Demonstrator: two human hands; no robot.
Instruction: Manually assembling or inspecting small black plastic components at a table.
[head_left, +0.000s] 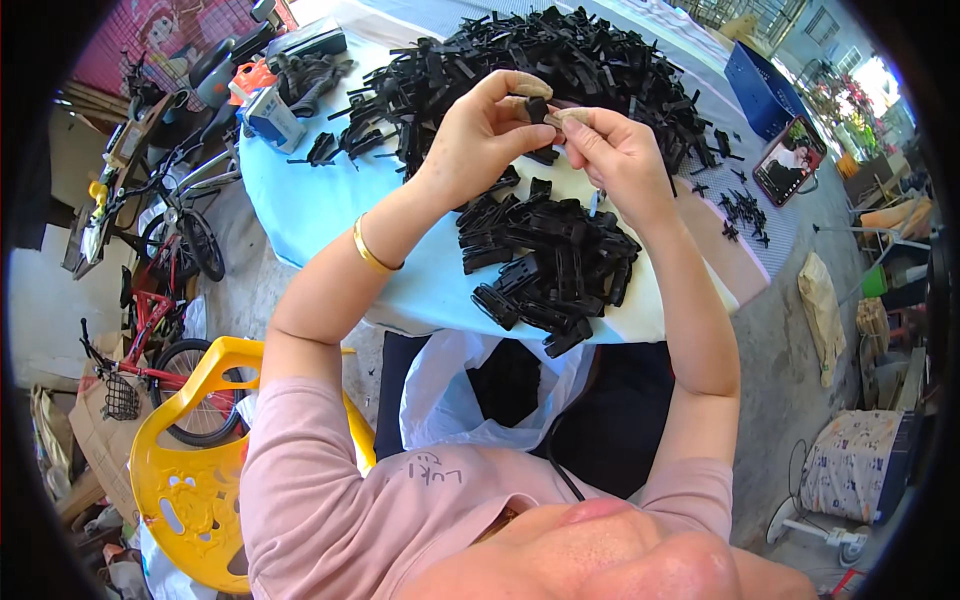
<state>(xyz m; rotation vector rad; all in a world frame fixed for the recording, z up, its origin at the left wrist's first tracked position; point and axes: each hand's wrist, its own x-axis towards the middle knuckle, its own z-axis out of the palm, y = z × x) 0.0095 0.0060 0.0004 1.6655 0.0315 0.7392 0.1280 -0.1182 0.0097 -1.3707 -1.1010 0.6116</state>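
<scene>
Both hands meet over the table, raised above the black parts. My left hand is closed, with a small black plastic part held between thumb and fingers. My right hand pinches close against that part; what lies between its fingertips is mostly hidden. Beige coverings wrap some fingertips. Behind the hands spreads a large heap of black plastic pieces. Closer to me, below the hands, lies a smaller pile of black clip-like parts.
A phone leans at the right beside scattered small black pieces. Farther back stands a blue bin. A small box sits at the left. An open white plastic bag rests below the table edge, near a yellow chair.
</scene>
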